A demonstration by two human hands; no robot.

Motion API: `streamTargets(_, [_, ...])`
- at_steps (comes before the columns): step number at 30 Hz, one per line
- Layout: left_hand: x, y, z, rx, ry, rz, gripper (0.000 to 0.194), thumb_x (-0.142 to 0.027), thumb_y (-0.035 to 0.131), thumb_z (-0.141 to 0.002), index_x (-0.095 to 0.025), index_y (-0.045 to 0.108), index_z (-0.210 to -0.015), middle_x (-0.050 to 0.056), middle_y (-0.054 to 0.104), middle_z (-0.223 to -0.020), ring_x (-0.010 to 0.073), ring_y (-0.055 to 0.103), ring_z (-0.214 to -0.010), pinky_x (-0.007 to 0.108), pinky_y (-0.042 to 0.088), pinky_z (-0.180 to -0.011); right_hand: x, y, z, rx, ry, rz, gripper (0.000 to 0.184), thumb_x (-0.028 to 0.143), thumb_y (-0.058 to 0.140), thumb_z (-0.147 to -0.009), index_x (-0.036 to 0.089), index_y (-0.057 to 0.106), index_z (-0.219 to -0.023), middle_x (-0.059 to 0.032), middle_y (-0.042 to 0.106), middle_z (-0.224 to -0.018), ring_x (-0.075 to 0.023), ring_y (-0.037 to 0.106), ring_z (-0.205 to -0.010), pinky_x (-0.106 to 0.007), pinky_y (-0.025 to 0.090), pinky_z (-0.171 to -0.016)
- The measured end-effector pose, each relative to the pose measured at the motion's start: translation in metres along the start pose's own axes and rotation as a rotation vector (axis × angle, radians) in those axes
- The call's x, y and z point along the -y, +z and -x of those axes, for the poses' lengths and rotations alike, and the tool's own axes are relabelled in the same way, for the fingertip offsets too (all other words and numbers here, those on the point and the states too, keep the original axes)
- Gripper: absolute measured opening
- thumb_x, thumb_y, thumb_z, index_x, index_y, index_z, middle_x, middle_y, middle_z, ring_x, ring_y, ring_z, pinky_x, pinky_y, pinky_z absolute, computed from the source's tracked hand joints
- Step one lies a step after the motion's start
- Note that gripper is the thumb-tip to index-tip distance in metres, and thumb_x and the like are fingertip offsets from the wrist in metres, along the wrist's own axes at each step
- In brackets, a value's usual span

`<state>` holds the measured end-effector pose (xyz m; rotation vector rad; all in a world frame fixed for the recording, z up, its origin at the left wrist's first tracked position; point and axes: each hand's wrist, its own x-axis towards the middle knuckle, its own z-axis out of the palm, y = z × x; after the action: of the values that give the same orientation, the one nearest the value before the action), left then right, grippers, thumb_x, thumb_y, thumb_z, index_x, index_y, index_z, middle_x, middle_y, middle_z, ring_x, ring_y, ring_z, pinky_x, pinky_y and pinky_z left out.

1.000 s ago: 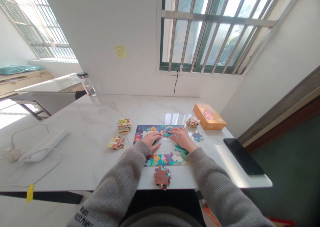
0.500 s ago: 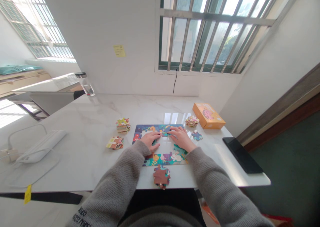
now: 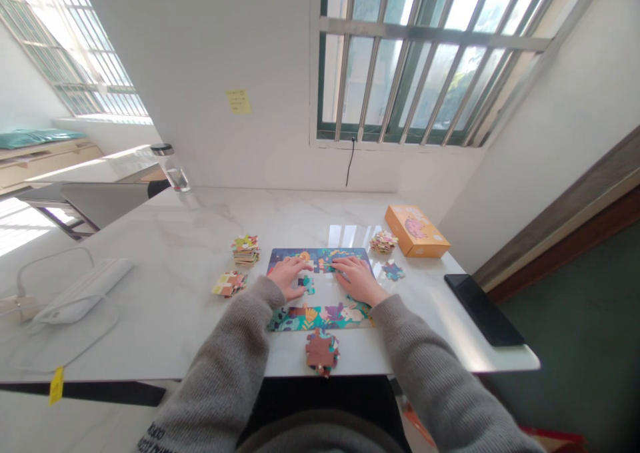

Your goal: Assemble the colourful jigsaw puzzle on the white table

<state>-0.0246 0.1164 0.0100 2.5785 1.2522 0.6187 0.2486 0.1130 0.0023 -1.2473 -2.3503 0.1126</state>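
Observation:
A colourful jigsaw puzzle [image 3: 334, 317] lies on the white table, its border joined around a bare middle. My left hand [image 3: 290, 277] rests over its left side, thumb and fingers apart, gripping nothing. Beside the left thumb, a teal puzzle piece [image 3: 307, 284] lies in the bare middle. My right hand [image 3: 356, 279] lies over the upper right part, fingers stretched out and touching pieces of the top border. Close to the table's front edge sits a small pile of brown-topped puzzle pieces [image 3: 323, 352].
Stacks of puzzle pieces [image 3: 246, 250] and more pieces [image 3: 229, 283] stand at the left. To the right are another pile [image 3: 384, 242], blue pieces [image 3: 393, 270], an orange box [image 3: 417, 231] and a black phone [image 3: 484, 310]. A bottle [image 3: 171, 168] and a white cabled device [image 3: 83, 293] are farther left.
My left hand has shifted left, uncovering the teal piece in the middle and more of the lower left border. My right hand has moved slightly left along the top border.

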Motion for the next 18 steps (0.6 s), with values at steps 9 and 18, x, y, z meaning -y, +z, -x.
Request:
streamTargets(9, [0.004, -0.005, 0.008, 0.077, -0.012, -0.002, 0.044, -0.020, 0.072, -0.065, -0.027, 0.063, -0.108, 0.002, 0.067, -0.099, 0.0259, 0.058, -0.099, 0.035, 0.044, -0.086, 0.001, -0.002, 0.000, 0.019, 0.005, -0.035, 0.033, 0.024, 0.059, -0.092, 0.026, 0.069, -0.124, -0.0098, 0.066, -0.131, -0.0297, 0.055, -0.119, -0.055, 0.042, -0.102])
streamTargets(18, [-0.020, -0.006, -0.002, -0.082, 0.056, 0.096, 0.032, -0.017, 0.068, -0.063, -0.022, 0.053, -0.090, 0.002, 0.061, -0.092, 0.0226, 0.057, -0.090, 0.035, 0.046, -0.086, 0.020, -0.021, -0.002, -0.143, -0.041, -0.225, 0.029, 0.025, 0.054, -0.096, 0.026, 0.065, -0.123, -0.0082, 0.064, -0.130, -0.0259, 0.055, -0.120, -0.048, 0.042, -0.105])
